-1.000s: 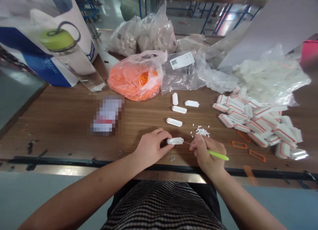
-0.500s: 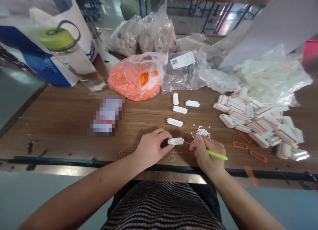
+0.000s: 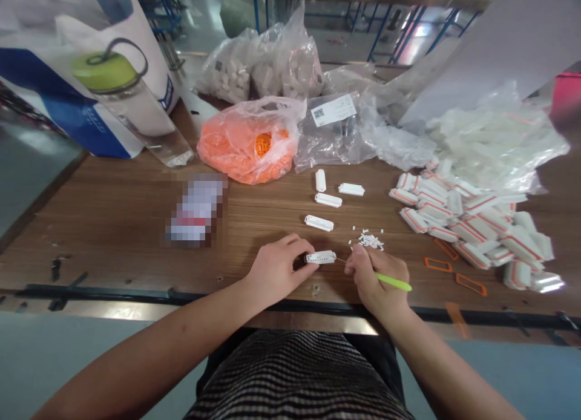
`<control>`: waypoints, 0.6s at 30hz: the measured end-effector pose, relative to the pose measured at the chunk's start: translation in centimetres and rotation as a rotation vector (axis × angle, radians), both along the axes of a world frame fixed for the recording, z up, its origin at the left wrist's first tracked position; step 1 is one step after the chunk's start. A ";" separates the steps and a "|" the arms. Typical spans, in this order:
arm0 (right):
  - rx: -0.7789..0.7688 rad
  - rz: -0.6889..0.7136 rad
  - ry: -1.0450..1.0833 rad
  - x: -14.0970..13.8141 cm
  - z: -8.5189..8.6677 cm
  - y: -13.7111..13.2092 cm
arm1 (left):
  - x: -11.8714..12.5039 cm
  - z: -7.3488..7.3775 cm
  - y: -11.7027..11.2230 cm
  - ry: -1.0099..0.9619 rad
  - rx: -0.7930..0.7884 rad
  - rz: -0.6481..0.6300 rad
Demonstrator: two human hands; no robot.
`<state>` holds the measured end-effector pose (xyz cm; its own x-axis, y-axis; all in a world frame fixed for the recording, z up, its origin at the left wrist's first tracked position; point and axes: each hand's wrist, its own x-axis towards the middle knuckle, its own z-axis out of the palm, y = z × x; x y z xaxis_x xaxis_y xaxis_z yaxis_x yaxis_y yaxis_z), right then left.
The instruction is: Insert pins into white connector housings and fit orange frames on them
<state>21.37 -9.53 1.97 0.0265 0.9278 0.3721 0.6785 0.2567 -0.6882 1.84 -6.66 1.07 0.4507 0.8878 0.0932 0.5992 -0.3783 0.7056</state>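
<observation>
My left hand [image 3: 281, 267] pinches the left end of a small white plastic connector housing [image 3: 321, 258], which has rows of dark holes along its top. In my right hand [image 3: 379, 275] is a thin metal pick with a lime-green handle [image 3: 394, 281], held like a pen. Its tip reaches the right end of the housing; whether it is inside a hole I cannot make out. Just beyond my right fingers lies a small heap of tiny white plugs [image 3: 371, 241]. Several similar white housings, among them the nearest one [image 3: 318, 223], lie beyond my hands.
To the right spreads a pile of white housings with orange seals [image 3: 476, 220], with loose orange frames [image 3: 471, 284] beside it. A bag of orange parts [image 3: 247, 144], clear plastic bags [image 3: 331, 135], a bottle [image 3: 149, 123] and a blurred-out flat object [image 3: 197, 208] stand or lie around.
My right hand and the pick have shifted very slightly to the left. The left hand and the housing stay in place.
</observation>
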 end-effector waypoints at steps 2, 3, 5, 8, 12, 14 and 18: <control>0.007 -0.002 0.008 0.0 0.0 0.0 | 0.0 0.0 0.0 0.003 -0.005 0.002; 0.013 -0.009 0.007 0.0 0.0 0.0 | 0.0 0.0 0.0 0.003 -0.006 0.003; 0.019 -0.024 -0.008 0.0 0.1 -0.1 | 0.0 0.0 0.0 0.002 -0.008 0.003; 0.022 -0.017 -0.018 -0.2 0.1 0.0 | 0.0 0.0 0.0 0.002 -0.001 -0.001; 0.002 0.009 -0.024 -0.2 0.0 0.2 | 0.0 -0.2 0.0 -0.002 0.013 -0.005; -0.006 0.015 -0.032 -0.2 0.0 0.2 | 0.0 -0.2 0.0 -0.004 0.020 -0.009; 0.027 0.001 -0.012 -0.1 -0.1 0.1 | 0.0 -0.1 0.0 -0.003 0.004 -0.002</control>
<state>21.26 -9.48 1.82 0.0211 0.9176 0.3969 0.6868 0.2752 -0.6728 1.83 -6.71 0.93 0.4521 0.8865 0.0983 0.5965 -0.3825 0.7056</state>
